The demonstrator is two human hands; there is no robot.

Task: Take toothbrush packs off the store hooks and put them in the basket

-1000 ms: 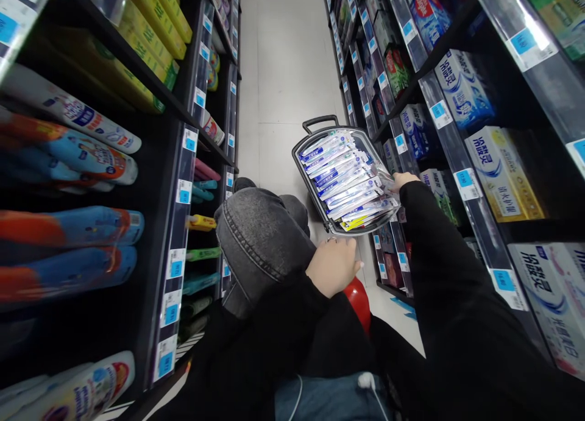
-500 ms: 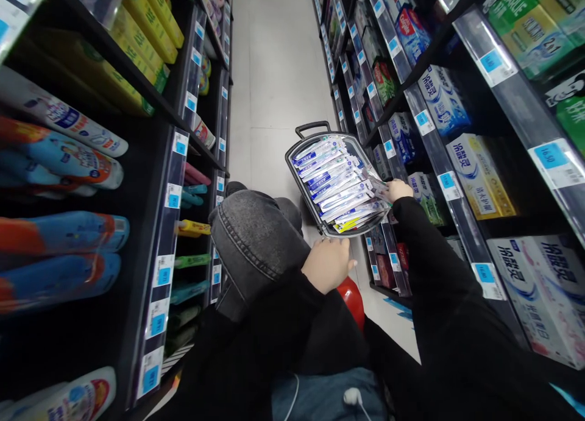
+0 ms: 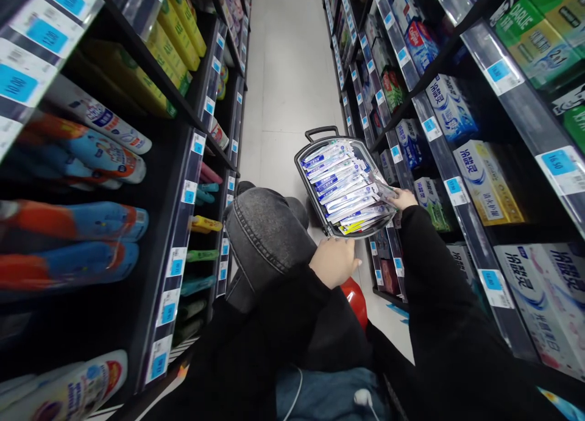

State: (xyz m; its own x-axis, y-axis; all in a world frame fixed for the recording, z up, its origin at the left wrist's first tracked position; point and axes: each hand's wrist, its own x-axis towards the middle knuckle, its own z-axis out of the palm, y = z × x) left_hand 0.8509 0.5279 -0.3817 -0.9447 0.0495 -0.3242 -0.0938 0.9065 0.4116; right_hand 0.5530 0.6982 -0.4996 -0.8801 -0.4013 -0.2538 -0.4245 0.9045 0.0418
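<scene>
Sitting just right of the frame's centre, the basket (image 3: 313,197) holds a row of toothbrush packs (image 3: 340,180), with a yellow one at its lower end. The right hand (image 3: 404,198) has its fingers curled at the basket's right side, beside a clear package; whether it grips the rim or that package, I cannot tell. Below centre, the left hand (image 3: 335,261) lies back up at the basket's lower edge, its grip hidden. Boxes (image 3: 487,180) fill shelves on the frame's right; bottles (image 3: 98,220) lie at the left.
</scene>
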